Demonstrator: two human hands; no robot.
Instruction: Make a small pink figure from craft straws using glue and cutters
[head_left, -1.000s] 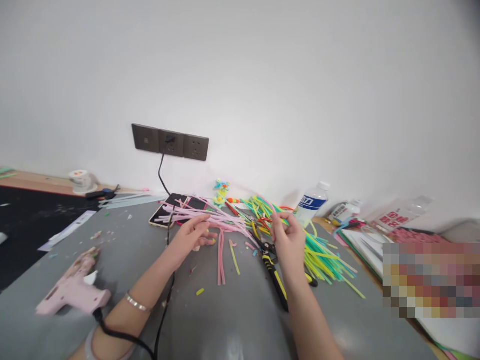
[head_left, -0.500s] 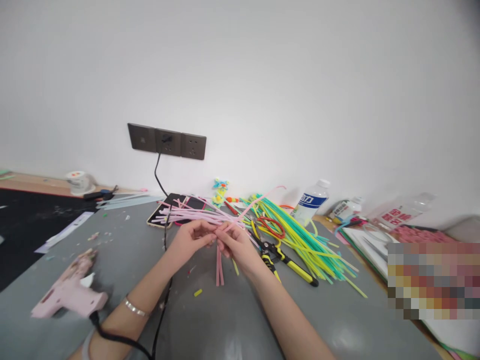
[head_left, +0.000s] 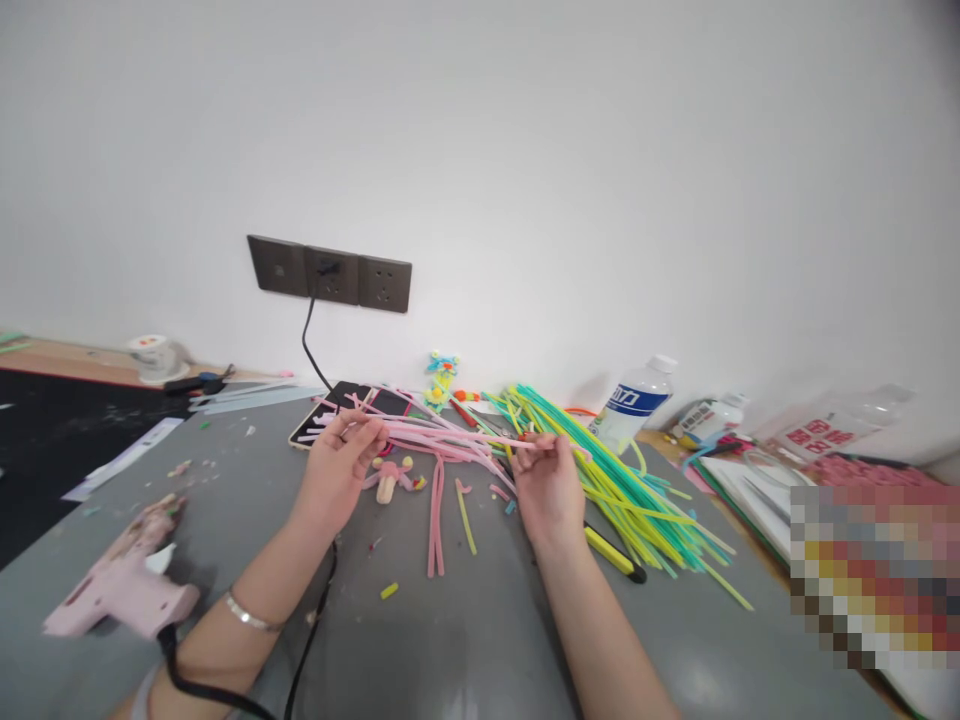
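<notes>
A pink pipe cleaner [head_left: 465,434] stretches nearly level between my two hands. My left hand [head_left: 341,465] pinches its left end. Toward its right end, the fingers of my right hand [head_left: 551,485] are closed on it, and the tip pokes out beyond them. Behind and below it lies a bundle of pink and lilac pipe cleaners [head_left: 420,436]. A bent pink pipe cleaner [head_left: 435,530] hangs down toward me on the table. Between the hands rests a small pink figure [head_left: 387,482] with a cream part. Pliers [head_left: 615,555] with yellow-black handles are partly hidden behind my right hand.
Green and yellow pipe cleaners [head_left: 622,490] spread to the right, near a water bottle [head_left: 634,405]. A pink glue gun [head_left: 124,590] lies at left, its black cord [head_left: 319,610] crossing by my left forearm. Phones [head_left: 341,395] lie under the pink bundle. Papers [head_left: 739,490] sit at right.
My hands have moved apart, left hand to the left and right hand to the right, with the pink pipe cleaner now spanning between them. The small pink figure has come into view.
</notes>
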